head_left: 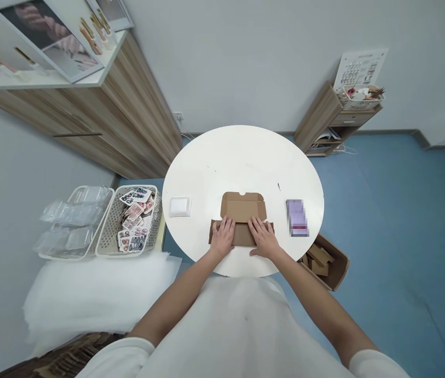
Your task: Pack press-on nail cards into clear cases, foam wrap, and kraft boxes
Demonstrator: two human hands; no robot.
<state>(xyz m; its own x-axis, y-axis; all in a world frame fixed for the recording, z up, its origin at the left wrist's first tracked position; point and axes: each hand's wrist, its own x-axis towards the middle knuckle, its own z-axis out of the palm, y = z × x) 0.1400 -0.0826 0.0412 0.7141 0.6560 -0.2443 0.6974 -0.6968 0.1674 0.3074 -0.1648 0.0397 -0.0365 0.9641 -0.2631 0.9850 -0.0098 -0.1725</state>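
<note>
A brown cardboard box [242, 207], partly folded, lies on the round white table [241, 157] close to my body. Its notched lid panel points away from me. My left hand [223, 236] rests on the left part of the near panel, fingers stretched forward. On the right part, my right hand [264, 237] lies with its fingers spread over the cardboard. Both palms hide some of the near panel and its side flaps. Left of the box sits a flat white packet [180, 206]. To the right is a purple pack [297, 218], blurred by pixels.
Left of the table stand a white basket of printed nail sheets [133, 220] and a basket of clear plastic trays [76, 220]. White foam sheets [100, 294] lie nearer. A carton with cardboard pieces [324, 261] is at the right. Cabinets [139, 105] line the wall.
</note>
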